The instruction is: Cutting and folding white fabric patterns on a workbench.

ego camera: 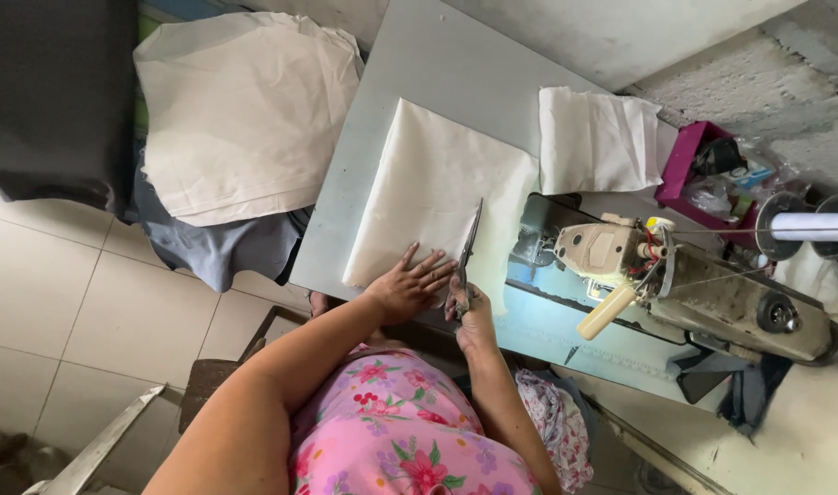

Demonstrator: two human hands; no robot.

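The cream cloth (433,188) lies folded on the grey table (437,64), its near edge at the person's hands. The left hand (405,286) rests flat on it, fingers spread, apparently pinning it down. The right hand (472,316) is closed around the handles of the scissors (468,246), whose blades point away along the cloth's right edge. Just right stands the sewing machine (676,275); more folded cloth (598,142) lies beyond, and a larger pile (240,115) to the left.
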